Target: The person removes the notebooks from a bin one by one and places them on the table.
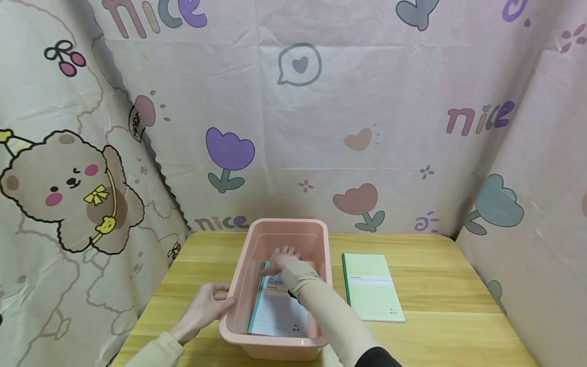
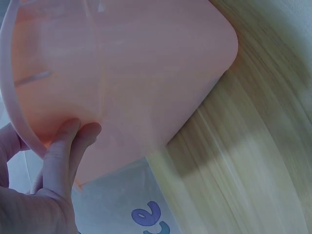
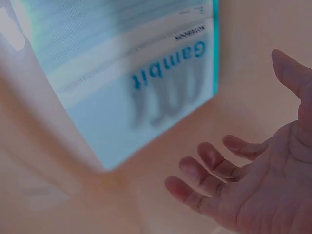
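A pink plastic bin [image 1: 316,336] stands on the table, and a blue "Gambit" notebook [image 1: 277,316] lies inside it with its cover up. My left hand [image 1: 204,311] grips the bin's left rim; in the left wrist view, the fingers [image 2: 61,161] lie against the outer wall. Inside the bin, above the notebook's far end, is my right hand [image 1: 282,261]. The right wrist view shows this hand [image 3: 243,180] holding nothing, fingers spread and apart from the notebook [image 3: 92,122], which bears the fingers' shadow. My right forearm hides part of the bin.
To the right of the bin, a green notebook [image 1: 373,288] lies flat on the wooden table [image 1: 435,300]. A printed curtain [image 1: 293,117] hangs behind the table and along both sides.
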{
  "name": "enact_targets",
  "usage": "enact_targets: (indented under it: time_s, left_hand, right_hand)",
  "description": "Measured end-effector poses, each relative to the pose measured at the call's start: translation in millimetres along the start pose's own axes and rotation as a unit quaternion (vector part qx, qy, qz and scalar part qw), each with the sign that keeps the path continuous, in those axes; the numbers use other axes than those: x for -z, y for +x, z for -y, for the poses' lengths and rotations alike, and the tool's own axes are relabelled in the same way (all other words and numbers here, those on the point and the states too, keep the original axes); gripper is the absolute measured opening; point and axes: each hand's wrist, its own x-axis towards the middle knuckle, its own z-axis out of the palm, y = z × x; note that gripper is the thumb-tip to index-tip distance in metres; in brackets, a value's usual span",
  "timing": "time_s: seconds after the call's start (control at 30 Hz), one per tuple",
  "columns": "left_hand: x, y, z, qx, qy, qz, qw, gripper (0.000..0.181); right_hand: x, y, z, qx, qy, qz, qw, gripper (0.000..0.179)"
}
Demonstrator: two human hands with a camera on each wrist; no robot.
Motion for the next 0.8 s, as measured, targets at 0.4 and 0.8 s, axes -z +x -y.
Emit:
enact_targets:
  time_s: [0.4, 0.8]
  left_hand:
    - [-0.5, 1.8, 1.7, 0.007, 0.006, -0.008, 0.9999, 0.051]
    - [-1.0, 1.9, 1.5, 0.008, 0.000, -0.009, 0.9999, 0.051]
  right_hand:
    - [-29, 22.8, -16, 0.011, 0.048, -0.027, 0.9984, 0.100]
    - [-64, 57.3, -26, 0.023, -0.002, -0.037, 0.9990, 0.107]
